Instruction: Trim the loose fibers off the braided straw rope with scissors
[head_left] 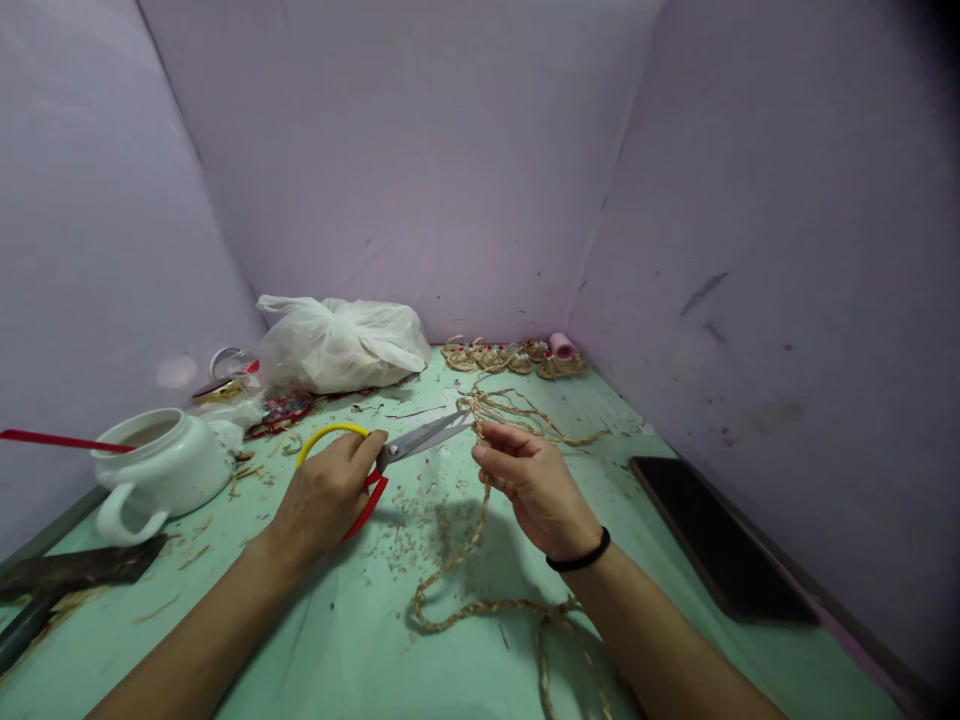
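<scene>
My left hand (326,488) is closed around the handles of a pair of scissors (424,437), one handle yellow and one red. The blades point right, a little apart, with their tips at a braided straw cord (480,520). My right hand (529,480) pinches that cord between thumb and fingers, just right of the blade tips. Below the hand the cord hangs down and loops across the table toward my right forearm. Beyond the fingers, loose strands of cord (525,408) spread over the table.
A white teapot-shaped pot (176,465) with a red stick stands at left, near a dark-bladed tool (82,568). At the back are a tied plastic bag (345,345), several woven straw pieces (491,357) and a pink roll (561,346). A dark phone (720,540) lies right.
</scene>
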